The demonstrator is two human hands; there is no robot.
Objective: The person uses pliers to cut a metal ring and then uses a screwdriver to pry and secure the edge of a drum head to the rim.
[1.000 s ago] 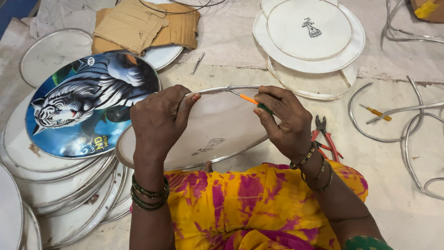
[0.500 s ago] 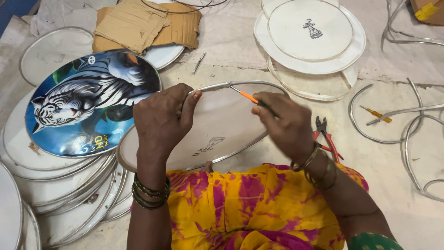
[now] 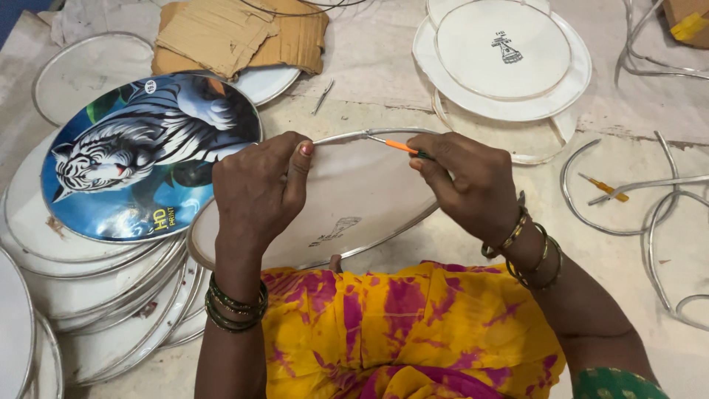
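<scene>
A round white drum skin with a metal hoop (image 3: 354,199) rests tilted on my lap, over yellow and pink cloth. My left hand (image 3: 258,192) grips its upper left rim, thumb on the hoop. My right hand (image 3: 465,181) holds a small orange-handled tool (image 3: 402,147), whose tip touches the hoop at the top edge. Both wrists wear bangles.
A round skin printed with a white tiger (image 3: 144,155) lies on a stack of white skins (image 3: 88,295) at the left. Cardboard pieces (image 3: 236,33) lie at the back. More white discs (image 3: 502,59) sit at the back right. Loose metal hoops (image 3: 642,199), another orange tool (image 3: 605,188) at the right.
My right hand has shifted slightly along the top rim with the orange tool. My left hand keeps its grip on the rim.
</scene>
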